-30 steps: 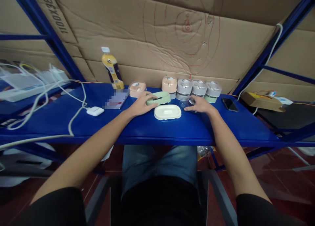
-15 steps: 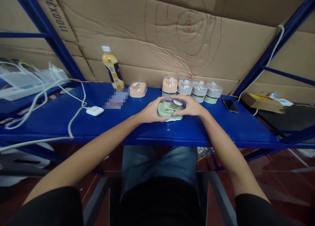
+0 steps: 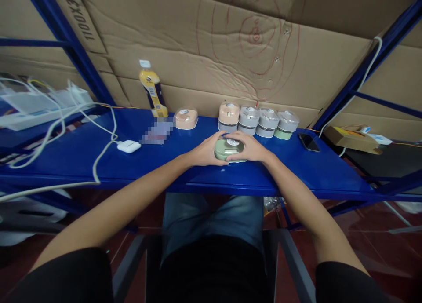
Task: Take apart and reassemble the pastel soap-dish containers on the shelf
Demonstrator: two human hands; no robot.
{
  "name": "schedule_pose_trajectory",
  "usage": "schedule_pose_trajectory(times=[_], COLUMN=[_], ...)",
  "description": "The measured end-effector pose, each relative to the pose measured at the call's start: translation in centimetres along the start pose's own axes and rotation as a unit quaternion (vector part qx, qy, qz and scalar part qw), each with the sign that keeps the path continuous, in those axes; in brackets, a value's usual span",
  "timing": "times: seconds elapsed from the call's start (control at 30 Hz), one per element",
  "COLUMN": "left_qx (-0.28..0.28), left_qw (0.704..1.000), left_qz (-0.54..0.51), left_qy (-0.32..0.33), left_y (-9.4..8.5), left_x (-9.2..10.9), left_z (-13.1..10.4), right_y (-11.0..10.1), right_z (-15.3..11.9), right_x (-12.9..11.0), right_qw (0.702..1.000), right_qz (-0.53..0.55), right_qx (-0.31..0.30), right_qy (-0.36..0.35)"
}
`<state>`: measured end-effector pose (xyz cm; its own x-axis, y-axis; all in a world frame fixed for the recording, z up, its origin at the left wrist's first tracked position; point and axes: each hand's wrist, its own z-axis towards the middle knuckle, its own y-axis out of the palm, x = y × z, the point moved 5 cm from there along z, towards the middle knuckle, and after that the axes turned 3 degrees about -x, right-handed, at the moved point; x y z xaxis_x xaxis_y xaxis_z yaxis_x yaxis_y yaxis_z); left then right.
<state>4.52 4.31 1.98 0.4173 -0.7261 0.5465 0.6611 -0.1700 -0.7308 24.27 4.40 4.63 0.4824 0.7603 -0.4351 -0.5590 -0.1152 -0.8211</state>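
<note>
A small green box with a clear lid stands on the blue table near its front edge, between my two hands. My left hand wraps round its left side, thumb low at the front. From the right, my right hand grips the same box, fingers bent round its side and front. The clear lid sits down on the green base, with a round white label on top. Behind the hands is a row of stacked boxes of the same shape: a peach one, grey ones and a grey-over-green pair.
Farther left a single peach box stands by a yellow drink bottle. A white earbud case and white cables lie on the left. To the right are a phone and an open cardboard box. Cardboard walls the back.
The clear lid, raised and tilted over the green base before, now lies down on it. Both hands have drawn slightly closer together round the box.
</note>
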Motion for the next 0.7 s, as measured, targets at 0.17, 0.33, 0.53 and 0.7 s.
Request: schedule_pose_trajectory(times=[0.17,0.33,0.53,0.7], left_qx=[0.041,0.247,0.348,0.241], left_qw=[0.999,0.968,0.901,0.887], left_qz=[0.010,0.044,0.127,0.249], left_qy=[0.019,-0.026,-0.225,-0.304], left_y=[-1.5,-5.9,-8.5,-7.8], left_x=[-0.1,-1.4,-3.6,-3.3], left_z=[0.0,-0.3,-0.1,2.5], right_y=[-0.5,-4.8,-6.9,-6.0], right_z=[-0.3,-1.8,-3.1,-2.7], right_x=[0.8,3.0,5.8,5.9], right_qw=[0.998,0.962,0.921,0.931], right_qz=[0.009,0.012,-0.009,-0.020], right_qx=[0.056,0.257,0.355,0.328], right_qy=[0.009,0.089,0.158,0.159])
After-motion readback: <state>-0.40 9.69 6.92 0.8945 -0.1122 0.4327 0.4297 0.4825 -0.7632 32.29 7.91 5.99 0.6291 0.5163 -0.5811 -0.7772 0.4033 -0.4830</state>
